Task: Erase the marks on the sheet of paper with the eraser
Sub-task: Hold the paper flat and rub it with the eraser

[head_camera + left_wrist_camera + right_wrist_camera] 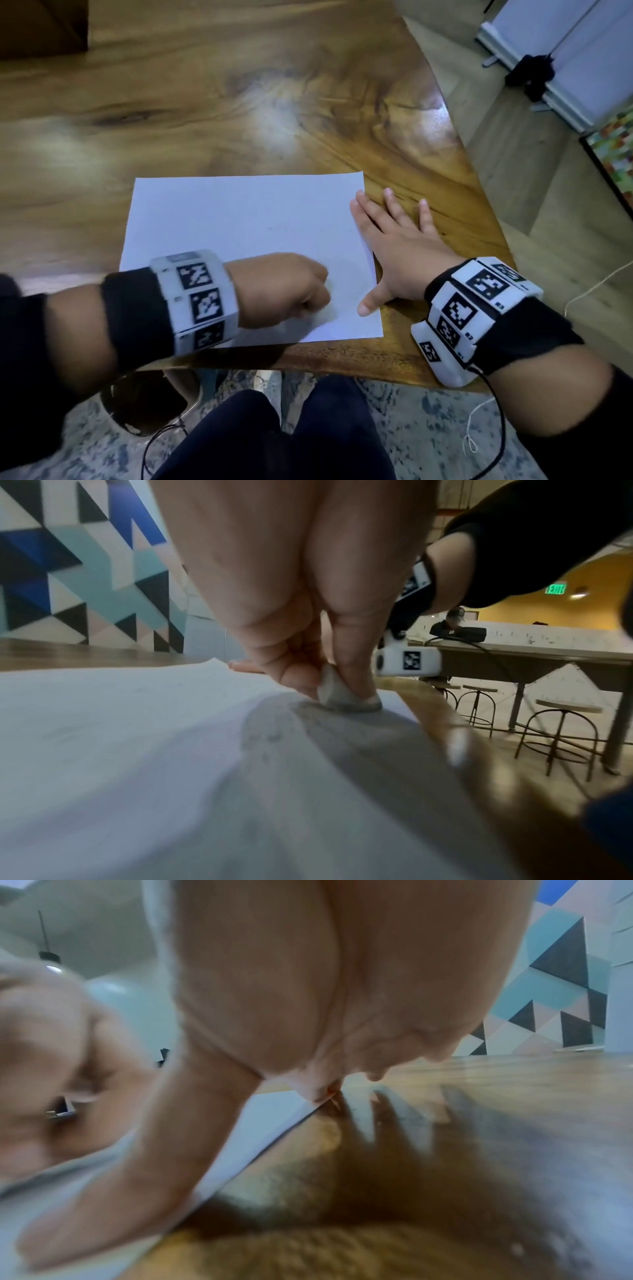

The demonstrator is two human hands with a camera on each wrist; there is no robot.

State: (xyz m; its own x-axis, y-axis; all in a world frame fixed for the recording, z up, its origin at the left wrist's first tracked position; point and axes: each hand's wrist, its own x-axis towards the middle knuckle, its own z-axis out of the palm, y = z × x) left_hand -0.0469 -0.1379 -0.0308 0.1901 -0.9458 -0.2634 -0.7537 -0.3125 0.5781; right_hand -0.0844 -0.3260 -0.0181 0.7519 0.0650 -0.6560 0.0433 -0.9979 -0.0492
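A white sheet of paper (239, 240) lies on the wooden table (239, 102) near its front edge. My left hand (291, 291) is over the sheet's near right part, fingers curled. In the left wrist view that left hand (308, 674) pinches a small white eraser (346, 697) and presses it onto the paper (137, 750). Faint pencil marks (274, 228) show mid-sheet. My right hand (397, 250) lies flat with fingers spread across the sheet's right edge, the thumb on the paper and the fingertips on the wood. The right wrist view shows the right hand (342, 1001) and its thumb (137, 1164) on the paper's edge (267, 1118).
The table's right edge (479, 171) and front edge (342, 363) are close to the sheet. Beyond the sheet there is bare wood. My knees (291, 428) and a patterned rug are below the front edge. A white panel (565, 51) stands on the floor at the right.
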